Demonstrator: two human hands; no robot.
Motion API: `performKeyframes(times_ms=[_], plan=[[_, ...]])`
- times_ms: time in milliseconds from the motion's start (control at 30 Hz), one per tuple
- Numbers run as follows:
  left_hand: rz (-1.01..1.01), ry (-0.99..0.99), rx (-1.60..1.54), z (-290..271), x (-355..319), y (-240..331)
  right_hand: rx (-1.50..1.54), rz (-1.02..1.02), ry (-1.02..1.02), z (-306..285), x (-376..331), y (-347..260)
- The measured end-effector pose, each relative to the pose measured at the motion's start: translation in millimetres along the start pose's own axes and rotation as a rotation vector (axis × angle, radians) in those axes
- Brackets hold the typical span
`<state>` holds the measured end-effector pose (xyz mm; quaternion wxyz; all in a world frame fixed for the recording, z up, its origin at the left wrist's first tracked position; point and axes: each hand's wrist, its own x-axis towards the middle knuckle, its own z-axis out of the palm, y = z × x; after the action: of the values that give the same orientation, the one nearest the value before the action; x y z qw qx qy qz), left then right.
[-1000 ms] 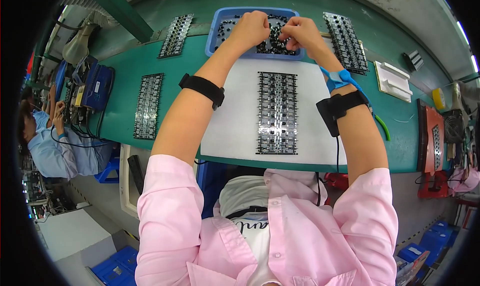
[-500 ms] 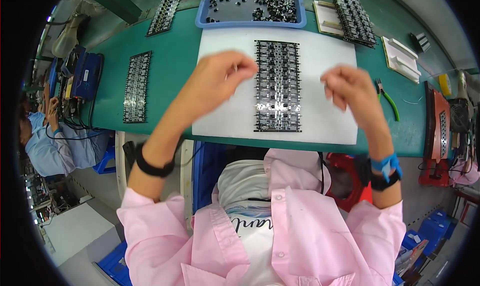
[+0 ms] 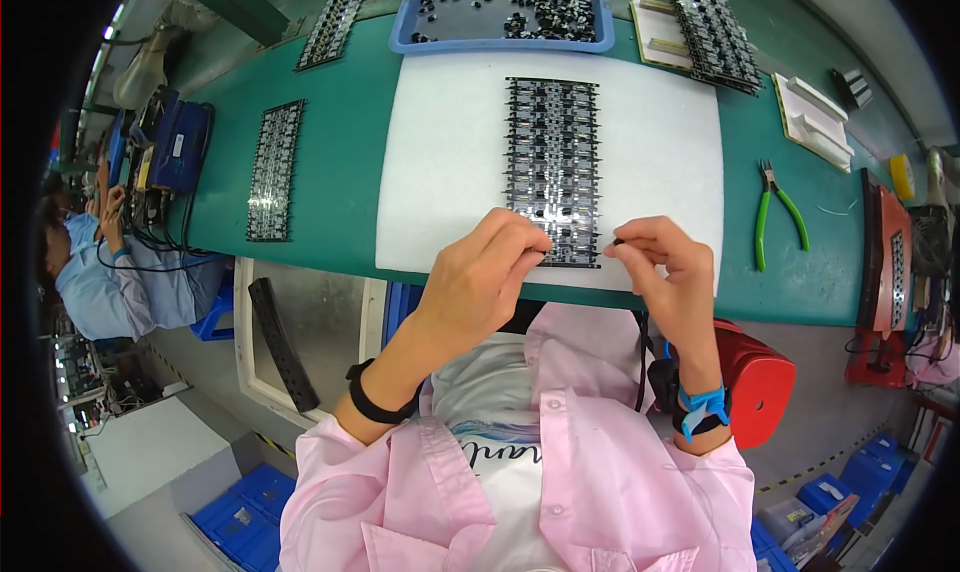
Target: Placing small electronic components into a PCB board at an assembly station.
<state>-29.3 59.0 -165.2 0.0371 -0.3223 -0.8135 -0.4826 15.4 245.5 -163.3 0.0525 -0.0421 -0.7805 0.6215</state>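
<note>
A long panel of circuit boards [image 3: 553, 152], black with silvery parts, lies on a white foam sheet [image 3: 440, 122] in front of me. My left hand [image 3: 485, 272] is closed in a pinch over the panel's near left corner; what its fingertips hold, if anything, is hidden. Just off the near right edge, my right hand [image 3: 668, 262] pinches a small black component [image 3: 617, 241] between thumb and forefinger. Past the sheet's far edge stands a blue tray [image 3: 400, 34] with many loose black components [image 3: 560, 10] in it.
Green-handled cutters [image 3: 780, 212] lie right of the sheet. More board panels rest at left [image 3: 275, 172], far left [image 3: 333, 22] and far right [image 3: 708, 32]. A white ridged fixture [image 3: 812, 122] sits at the right. Another person [image 3: 120, 282] works at far left.
Both hands have come nearer to me and closer together, down to the panel's near end. The cutters, partly covered by my right hand before, now show fully.
</note>
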Motion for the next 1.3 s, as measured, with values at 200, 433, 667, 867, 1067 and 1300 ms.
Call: performKeyframes(times_ms=[200,433,667,867,1067,1300], plan=[[-0.072,-0.013,0.122,4.2,-4.3,-3.1,-0.288,-0.393,0.087,11.2,-2.8,12.5],[-0.151,-0.040,0.074,1.9,-1.2,-1.6,-0.355,-0.518,0.125,20.1,-3.1,22.6],[-0.237,-0.056,0.054,-1.0,1.0,1.8,-0.400,-0.568,0.147,22.2,-2.9,27.1],[-0.212,-0.095,0.058,-0.6,0.0,-0.2,-0.405,-0.590,0.150,22.4,-2.9,28.7],[-0.174,-0.098,0.102,0.6,-0.2,-0.2,-0.399,-0.594,0.151,21.9,-4.5,29.4],[-0.055,-0.054,0.161,3.3,-3.0,-3.4,-0.365,-0.587,0.161,22.1,-2.4,28.9]])
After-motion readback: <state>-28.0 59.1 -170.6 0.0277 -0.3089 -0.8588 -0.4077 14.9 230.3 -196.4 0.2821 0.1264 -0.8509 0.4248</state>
